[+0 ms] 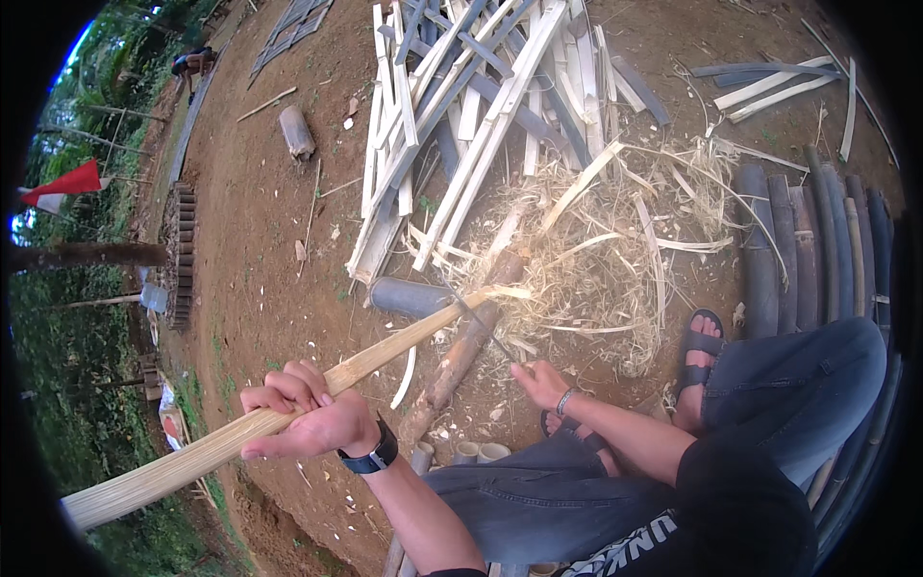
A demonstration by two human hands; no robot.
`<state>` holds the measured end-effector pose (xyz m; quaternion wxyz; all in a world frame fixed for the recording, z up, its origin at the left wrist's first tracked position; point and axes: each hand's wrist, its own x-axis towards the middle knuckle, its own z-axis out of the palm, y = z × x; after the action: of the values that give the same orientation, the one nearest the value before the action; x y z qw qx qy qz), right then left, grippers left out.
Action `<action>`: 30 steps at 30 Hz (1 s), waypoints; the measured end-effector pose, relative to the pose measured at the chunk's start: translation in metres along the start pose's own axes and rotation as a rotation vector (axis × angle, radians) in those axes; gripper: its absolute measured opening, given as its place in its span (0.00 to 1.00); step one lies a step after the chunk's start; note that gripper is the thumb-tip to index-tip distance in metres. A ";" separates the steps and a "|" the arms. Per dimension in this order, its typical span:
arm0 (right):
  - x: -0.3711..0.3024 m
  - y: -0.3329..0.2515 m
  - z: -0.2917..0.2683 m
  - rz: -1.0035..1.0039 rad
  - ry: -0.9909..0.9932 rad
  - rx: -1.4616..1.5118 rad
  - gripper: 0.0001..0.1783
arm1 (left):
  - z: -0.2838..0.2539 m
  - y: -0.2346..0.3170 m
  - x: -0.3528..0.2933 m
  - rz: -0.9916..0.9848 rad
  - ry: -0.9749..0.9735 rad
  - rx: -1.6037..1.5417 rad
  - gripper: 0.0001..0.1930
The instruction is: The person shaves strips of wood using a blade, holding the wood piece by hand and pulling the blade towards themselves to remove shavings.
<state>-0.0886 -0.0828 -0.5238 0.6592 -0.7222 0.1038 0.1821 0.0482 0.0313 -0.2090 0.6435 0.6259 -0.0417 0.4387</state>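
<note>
My left hand (332, 423) grips the pale bamboo strip (385, 349), its far end lying across the log (447, 375), while my right hand (543, 387) clasps a knife (487, 330), blade crossing it there.

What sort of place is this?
Probably an outdoor bamboo-working yard: there's brown bare-earth ground, a heap of long, pale and dark-grey split bamboo strips, and a tangle of thin, curly, straw-coloured shavings.

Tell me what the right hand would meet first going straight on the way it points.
Along the knife it grips, the right hand would seemingly meet the log first, then the bamboo strip. Depth is unclear; it might pass above the log.
</note>
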 end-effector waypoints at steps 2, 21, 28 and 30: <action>0.019 0.015 -0.007 0.278 0.031 0.107 0.41 | 0.009 -0.002 -0.003 -0.003 0.010 -0.011 0.32; -0.030 -0.031 -0.020 0.076 -0.100 -0.038 0.30 | 0.007 -0.009 0.005 0.032 0.103 0.040 0.31; -0.029 -0.037 -0.031 0.134 -0.133 -0.049 0.13 | 0.011 -0.003 -0.003 -0.012 0.130 0.088 0.30; -0.026 -0.038 -0.029 0.093 -0.108 0.045 0.13 | 0.010 -0.004 -0.002 -0.026 0.113 0.089 0.31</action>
<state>-0.0938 -0.1095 -0.4766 0.6709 -0.6906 0.1057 0.2487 0.0542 0.0231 -0.2106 0.6220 0.6286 0.0224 0.4664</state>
